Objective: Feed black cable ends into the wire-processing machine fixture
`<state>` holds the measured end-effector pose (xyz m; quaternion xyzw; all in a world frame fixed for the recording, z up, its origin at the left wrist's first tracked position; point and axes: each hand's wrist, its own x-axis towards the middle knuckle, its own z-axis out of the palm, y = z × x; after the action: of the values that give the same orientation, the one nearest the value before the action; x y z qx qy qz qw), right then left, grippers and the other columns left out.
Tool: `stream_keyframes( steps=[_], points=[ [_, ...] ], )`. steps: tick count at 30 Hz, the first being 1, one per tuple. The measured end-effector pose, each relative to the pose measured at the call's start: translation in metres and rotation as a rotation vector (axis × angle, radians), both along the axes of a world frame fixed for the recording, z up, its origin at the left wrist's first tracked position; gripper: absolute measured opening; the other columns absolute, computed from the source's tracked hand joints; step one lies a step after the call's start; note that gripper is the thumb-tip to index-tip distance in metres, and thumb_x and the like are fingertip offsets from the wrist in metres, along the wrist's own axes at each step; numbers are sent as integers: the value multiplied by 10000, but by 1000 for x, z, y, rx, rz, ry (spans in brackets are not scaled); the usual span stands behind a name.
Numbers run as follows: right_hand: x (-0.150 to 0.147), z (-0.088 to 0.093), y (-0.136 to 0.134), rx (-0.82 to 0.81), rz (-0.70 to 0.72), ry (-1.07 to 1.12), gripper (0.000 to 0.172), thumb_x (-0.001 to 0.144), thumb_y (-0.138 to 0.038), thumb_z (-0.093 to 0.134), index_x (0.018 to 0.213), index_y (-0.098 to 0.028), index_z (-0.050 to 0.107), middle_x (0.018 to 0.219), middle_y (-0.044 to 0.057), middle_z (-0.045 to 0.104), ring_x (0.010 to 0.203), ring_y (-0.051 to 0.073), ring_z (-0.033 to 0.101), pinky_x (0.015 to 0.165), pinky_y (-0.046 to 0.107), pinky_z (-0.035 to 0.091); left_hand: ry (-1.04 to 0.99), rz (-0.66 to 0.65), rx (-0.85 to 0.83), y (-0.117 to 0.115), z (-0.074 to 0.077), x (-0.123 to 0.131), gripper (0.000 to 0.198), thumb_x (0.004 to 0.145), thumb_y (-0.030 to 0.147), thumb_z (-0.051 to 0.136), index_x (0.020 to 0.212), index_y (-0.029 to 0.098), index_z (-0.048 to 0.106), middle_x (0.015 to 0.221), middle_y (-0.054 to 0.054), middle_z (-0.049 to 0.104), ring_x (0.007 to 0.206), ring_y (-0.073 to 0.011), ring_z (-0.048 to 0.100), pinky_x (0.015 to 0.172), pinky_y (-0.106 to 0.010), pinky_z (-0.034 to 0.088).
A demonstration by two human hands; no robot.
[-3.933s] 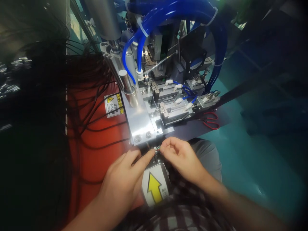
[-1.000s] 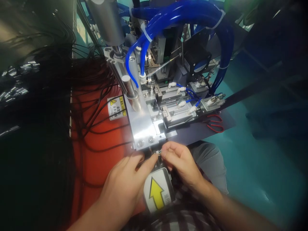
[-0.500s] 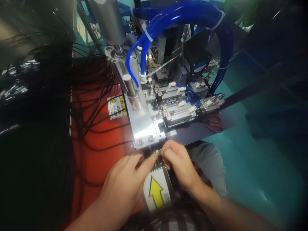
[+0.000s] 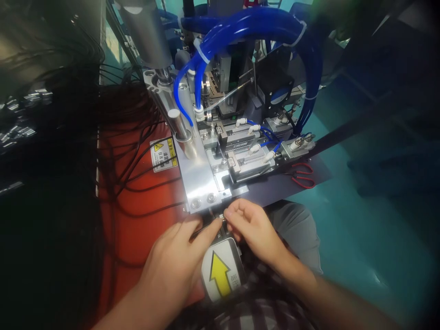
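Observation:
My left hand [image 4: 178, 256] and my right hand [image 4: 252, 227] meet just below the front edge of a metal machine plate [image 4: 199, 178]. Both pinch a thin dark cable end [image 4: 222, 216] between thumb and forefinger, fingertips almost touching. The cable's tip is tiny and mostly hidden by my fingers. Under my hands lies a white label with a yellow arrow [image 4: 221, 275] pointing toward the machine.
The machine carries blue air hoses [image 4: 247, 25], a steel cylinder [image 4: 180, 130] and small pneumatic slides [image 4: 244, 158]. Black cables [image 4: 134, 174] trail over the red surface at left. A yellow warning sticker [image 4: 163, 153] sits beside the plate. Red-handled scissors [image 4: 302, 174] lie at right.
Both hands have stayed pinched on the cable end, shifting slightly up toward the plate's edge. The view has drifted a little; the machine has not moved.

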<state>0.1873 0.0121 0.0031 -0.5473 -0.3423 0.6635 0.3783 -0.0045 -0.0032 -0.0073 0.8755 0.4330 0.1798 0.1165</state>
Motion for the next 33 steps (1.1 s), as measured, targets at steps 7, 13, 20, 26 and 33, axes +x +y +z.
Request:
stream_keyframes(
  steps=[7, 13, 20, 26, 33],
  points=[
    [-1, -4, -3, 67, 17, -49, 288, 855, -416, 583, 707, -196, 470, 559, -66, 486, 443, 76, 412, 464, 224, 338, -108, -25, 33, 5, 3, 0, 325, 948, 136, 417, 1214, 217, 584, 922, -35, 640, 780, -156, 600, 696, -258, 496],
    [-1, -3, -4, 97, 16, -121, 255, 876, -375, 558, 719, -195, 469, 578, -60, 494, 474, 81, 417, 484, 226, 332, -39, -44, 88, 4, 4, -3, 351, 953, 97, 364, 1225, 197, 563, 985, -73, 590, 844, -188, 598, 683, -281, 506],
    [3, -9, 1, 17, 51, 54, 301, 823, -414, 617, 687, -180, 485, 518, -84, 468, 451, 64, 375, 488, 217, 312, -83, -98, 91, 12, 7, -4, 338, 932, 44, 386, 1184, 170, 574, 973, -76, 545, 852, -181, 558, 692, -272, 501],
    [3, -12, 0, 74, 37, 60, 260, 806, -391, 617, 704, -180, 504, 563, -67, 504, 464, 69, 406, 509, 230, 342, -79, -96, 0, 10, 18, -14, 259, 928, 51, 441, 1129, 141, 576, 882, -43, 526, 795, -146, 549, 698, -230, 496],
    [1, -14, -4, 162, -1, -1, 232, 820, -365, 608, 713, -193, 495, 594, -57, 515, 484, 84, 433, 494, 233, 357, -61, -183, 156, 10, 18, -20, 283, 901, -30, 433, 1118, 88, 570, 936, -93, 551, 850, -171, 549, 732, -271, 493]
  ],
)
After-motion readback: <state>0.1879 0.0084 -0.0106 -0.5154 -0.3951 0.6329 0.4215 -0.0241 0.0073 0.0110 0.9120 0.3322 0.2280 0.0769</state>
